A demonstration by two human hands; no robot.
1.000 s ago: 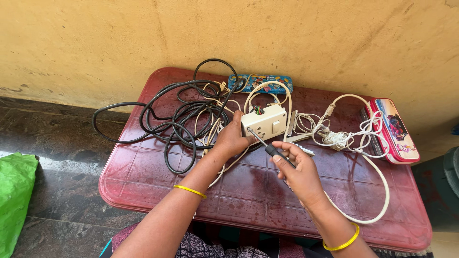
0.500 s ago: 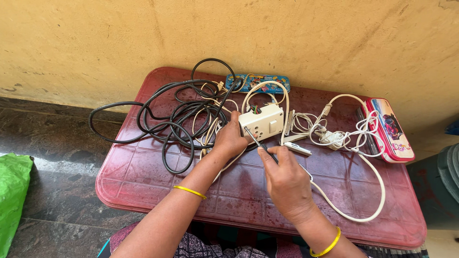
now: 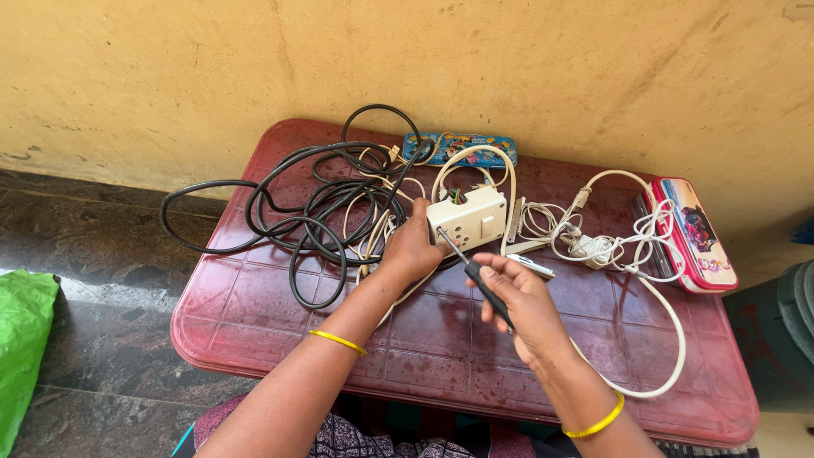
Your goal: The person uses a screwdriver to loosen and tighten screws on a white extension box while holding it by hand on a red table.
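Socket box (image 3: 469, 218), steadied by the left hand (image 3: 413, 248) clasping its nine o'clock edge, likely needs the screwdriver (image 3: 475, 277) gripped in the right hand (image 3: 521, 301) held squarely.

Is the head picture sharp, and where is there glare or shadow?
Head view: sharp overall, in soft daylight; hands, screwdriver and socket box are in focus; pale sheen on the red table; faint shadows under the black cable; edges slightly bent by the wide lens.
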